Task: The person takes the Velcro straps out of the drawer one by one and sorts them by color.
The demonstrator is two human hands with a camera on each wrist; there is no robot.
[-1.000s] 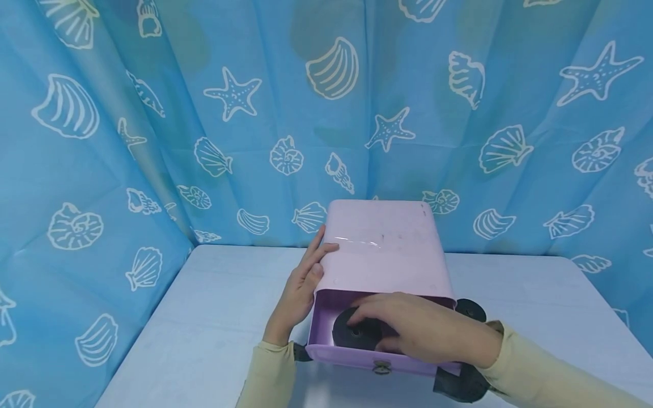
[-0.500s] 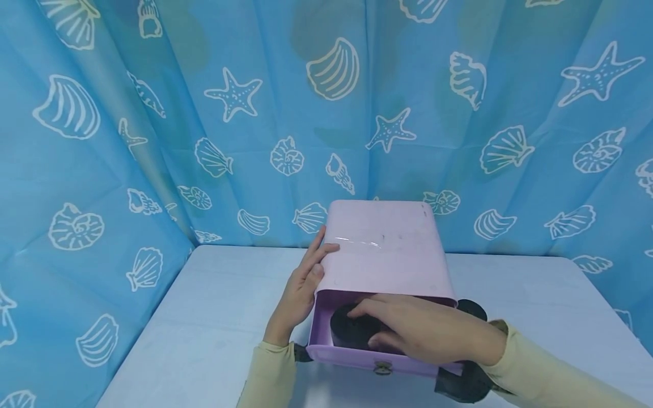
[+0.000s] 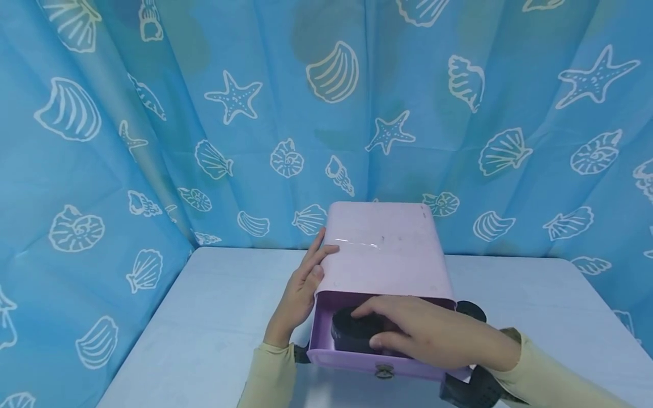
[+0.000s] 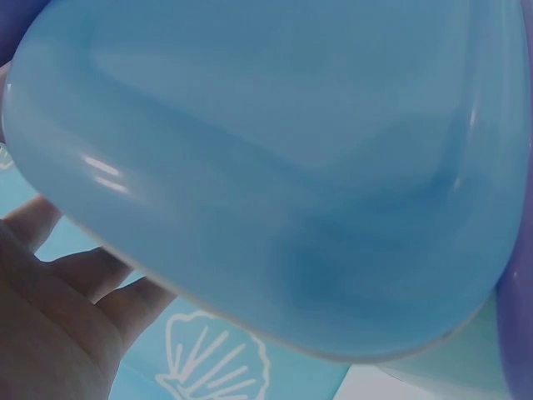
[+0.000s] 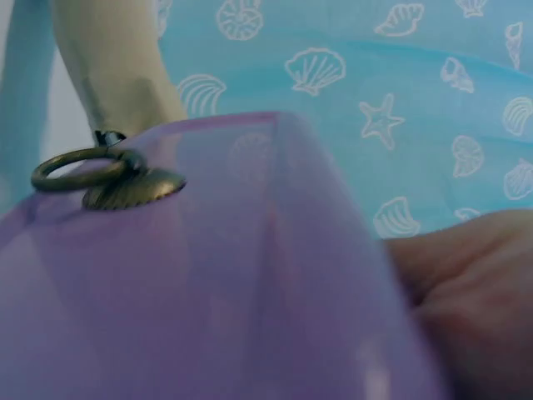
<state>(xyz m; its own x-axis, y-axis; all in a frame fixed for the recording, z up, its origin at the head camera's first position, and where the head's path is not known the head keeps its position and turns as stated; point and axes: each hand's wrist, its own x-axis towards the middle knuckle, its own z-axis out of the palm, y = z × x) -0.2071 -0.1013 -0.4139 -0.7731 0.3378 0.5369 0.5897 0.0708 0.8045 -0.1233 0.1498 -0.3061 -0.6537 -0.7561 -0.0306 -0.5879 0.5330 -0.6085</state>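
Note:
A pale pink box (image 3: 386,249) stands on the table with its purple drawer (image 3: 347,358) pulled out at the front. The left hand (image 3: 301,289) rests against the box's left side, fingers extended, one fingertip over its top edge. That side looks blue and glossy (image 4: 275,183) in the left wrist view. Inside the drawer is a black, round, thick disc (image 3: 352,333), slightly tilted. The right hand (image 3: 433,331) reaches over the drawer and grips the disc between thumb and fingers; several fingers are hidden. In the right wrist view, the drawer front hides most of this hand.
A brass ring pull (image 5: 87,171) sticks out from the drawer front. Black camera mounts (image 3: 471,388) are strapped at the wrists. The white table (image 3: 204,317) meets a blue curtain (image 3: 285,85) with shell and starfish prints behind and at the left.
The black disc has turned and risen slightly at the front in the right hand, so more of its side shows. The right hand has shifted a little rightward. The left hand stays on the box.

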